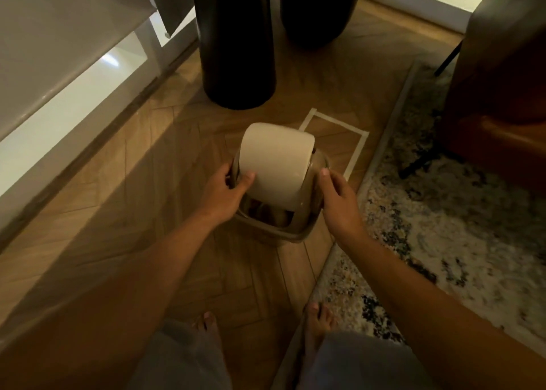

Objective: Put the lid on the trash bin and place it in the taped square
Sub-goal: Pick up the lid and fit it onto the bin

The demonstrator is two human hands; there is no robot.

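Note:
A small beige trash bin (266, 231) stands on the wooden floor just in front of my feet. Its lid frame with a cream swing flap (274, 165) sits on top, the flap tipped up so the bin's dark inside shows below it. My left hand (226, 190) grips the lid's left rim, thumb pressed against the flap. My right hand (336, 196) holds the lid's right rim. The taped square (359, 143) lies on the floor right behind the bin and to its right, partly hidden by it.
A tall black cylinder (236, 41) and a round black vase (320, 8) stand beyond the square. A patterned rug (443, 221) borders it on the right, with a brown armchair (502, 73) on it. A white cabinet (59, 94) runs along the left.

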